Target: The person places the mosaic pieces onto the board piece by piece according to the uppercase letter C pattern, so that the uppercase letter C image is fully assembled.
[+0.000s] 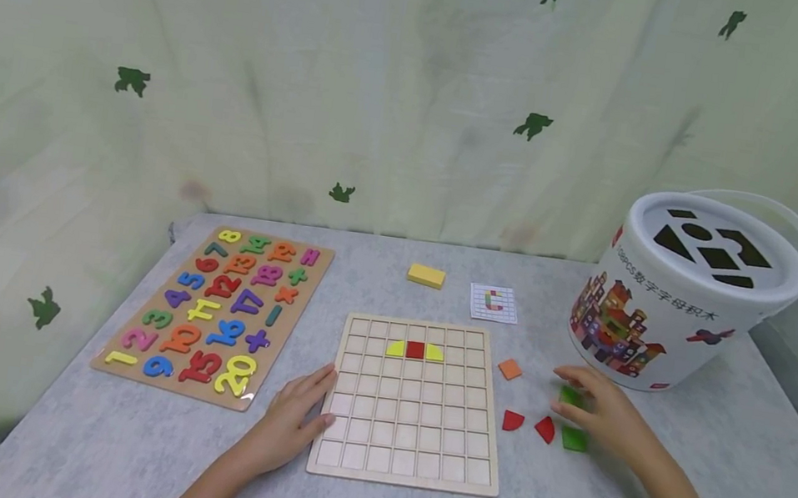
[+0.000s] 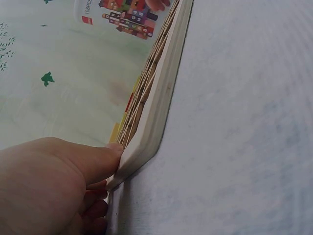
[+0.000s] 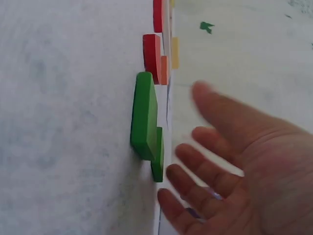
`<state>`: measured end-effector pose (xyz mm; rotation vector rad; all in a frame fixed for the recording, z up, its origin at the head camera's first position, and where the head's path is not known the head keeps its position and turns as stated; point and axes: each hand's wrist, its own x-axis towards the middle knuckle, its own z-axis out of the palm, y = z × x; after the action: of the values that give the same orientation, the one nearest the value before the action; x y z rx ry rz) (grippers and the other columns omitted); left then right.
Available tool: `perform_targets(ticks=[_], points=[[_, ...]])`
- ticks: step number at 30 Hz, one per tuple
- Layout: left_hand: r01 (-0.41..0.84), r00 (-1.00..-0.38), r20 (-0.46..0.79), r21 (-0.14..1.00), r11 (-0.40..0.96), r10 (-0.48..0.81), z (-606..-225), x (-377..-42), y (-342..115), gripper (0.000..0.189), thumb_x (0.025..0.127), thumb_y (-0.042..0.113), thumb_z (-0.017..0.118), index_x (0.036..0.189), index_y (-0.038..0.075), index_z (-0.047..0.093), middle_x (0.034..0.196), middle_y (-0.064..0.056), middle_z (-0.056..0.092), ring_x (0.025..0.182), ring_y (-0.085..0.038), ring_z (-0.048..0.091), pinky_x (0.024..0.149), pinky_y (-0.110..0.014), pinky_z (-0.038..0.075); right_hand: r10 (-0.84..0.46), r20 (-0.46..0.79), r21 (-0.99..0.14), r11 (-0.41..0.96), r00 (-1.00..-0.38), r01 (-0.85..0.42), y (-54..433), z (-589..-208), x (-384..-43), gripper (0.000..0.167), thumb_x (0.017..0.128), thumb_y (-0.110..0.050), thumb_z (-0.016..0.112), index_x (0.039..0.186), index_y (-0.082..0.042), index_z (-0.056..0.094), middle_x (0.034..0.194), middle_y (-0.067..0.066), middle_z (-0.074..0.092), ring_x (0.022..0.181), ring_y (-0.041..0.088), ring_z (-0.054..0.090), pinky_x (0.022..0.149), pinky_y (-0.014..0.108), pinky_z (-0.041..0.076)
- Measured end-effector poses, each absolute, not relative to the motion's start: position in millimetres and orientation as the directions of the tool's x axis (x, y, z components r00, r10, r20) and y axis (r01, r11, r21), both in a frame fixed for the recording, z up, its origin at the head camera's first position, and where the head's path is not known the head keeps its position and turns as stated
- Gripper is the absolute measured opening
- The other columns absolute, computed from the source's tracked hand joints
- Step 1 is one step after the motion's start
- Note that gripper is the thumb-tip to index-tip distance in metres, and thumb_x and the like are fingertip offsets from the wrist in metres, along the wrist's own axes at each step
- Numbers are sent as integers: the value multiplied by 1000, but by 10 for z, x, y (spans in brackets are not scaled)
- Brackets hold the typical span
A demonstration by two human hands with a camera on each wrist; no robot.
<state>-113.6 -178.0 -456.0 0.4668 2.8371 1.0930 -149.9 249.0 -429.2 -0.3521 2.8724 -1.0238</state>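
My left hand (image 1: pixel 286 415) touches the left edge of a wooden grid board (image 1: pixel 405 462), thumb (image 2: pixel 100 159) at its rim in the left wrist view. In the board's upper part, a red square (image 1: pixel 415 350) sits between two yellow quarter-circle pieces (image 1: pixel 396 349). My right hand (image 1: pixel 605 407) hovers with spread fingers over a green square (image 1: pixel 571 396), partly covering it. Nearer me lies a second green square (image 1: pixel 574 439). In the right wrist view nothing sits between thumb and fingers. Two red quarter-circle pieces (image 1: pixel 513 420) and an orange square (image 1: pixel 510 369) lie between board and hand.
A pattern card (image 1: pixel 493 303) and a yellow block (image 1: pixel 426 276) lie behind the board. At the left is a number puzzle board (image 1: pixel 283 326) with colourful numerals and signs. A white lidded bucket (image 1: pixel 692 321) stands at the right, close beyond my right hand.
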Motion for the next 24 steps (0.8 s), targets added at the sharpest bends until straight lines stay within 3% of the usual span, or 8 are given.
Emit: perform_targets(ticks=[7,18,24], points=[[258,-952,49,667,700,303,-4559,-1137,-1783,58,87,12,60,138,3,34,145,-7,25,130,-31,21,99,-55,17,-244,6,-626,756,-970,-194,2586,-4364,-1476,40,81,-13,67,118,-1,54,117,16,53,104,31,50,85,46,43],[260,-950,50,671,694,308,-4558,-1129,-1786,58,87,12,60,138,2,34,145,-7,25,130,-31,21,100,-55,17,-194,-2,-559,813,-981,-160,2573,-4373,-1466,31,80,-20,69,104,-2,61,103,10,55,96,28,52,83,47,44],[258,-951,50,673,693,305,-4552,-1128,-1783,58,86,12,60,138,2,34,145,-7,25,130,-31,21,99,-55,17,-199,-1,-561,812,-980,-164,2479,-4312,-1459,34,81,-22,68,109,-4,60,105,9,57,96,26,52,81,46,45]])
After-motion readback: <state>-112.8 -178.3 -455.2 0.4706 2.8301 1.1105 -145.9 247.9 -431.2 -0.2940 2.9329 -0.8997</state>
